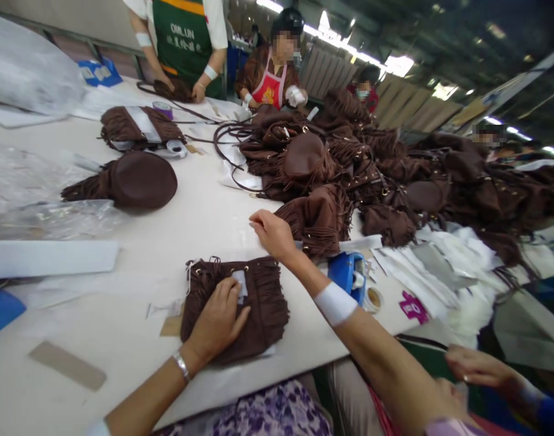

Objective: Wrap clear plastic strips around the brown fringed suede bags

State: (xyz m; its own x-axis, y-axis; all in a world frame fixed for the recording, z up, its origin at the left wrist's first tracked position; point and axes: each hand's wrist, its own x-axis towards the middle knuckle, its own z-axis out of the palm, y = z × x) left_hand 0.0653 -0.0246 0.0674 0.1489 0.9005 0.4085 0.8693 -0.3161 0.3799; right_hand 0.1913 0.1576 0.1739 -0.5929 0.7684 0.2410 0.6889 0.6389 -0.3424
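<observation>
A brown fringed bag point(263, 315) lies flat on the table right in front of me, its eyelets along the far edge. My left hand point(220, 315) rests on the bag, fingers extended and thumb apart, the fingertips touching a small whitish-grey piece point(241, 287). Out past the bag, my right hand point(273, 233) is raised over the table with its fingers bent together in a pinch. Whatever those fingertips hold, if anything, is too small to make out. Just behind that hand sits another brown fringed bag point(322, 218).
A large heap of brown bags point(308, 154) fills the back right. Leftward are a round-based bag point(145, 180), a wrapped bag point(140, 126) and clear plastic point(40, 181). Right of me stand a blue container point(344, 275) and tape roll point(373, 298). A co-worker's hand point(476, 365) is close by.
</observation>
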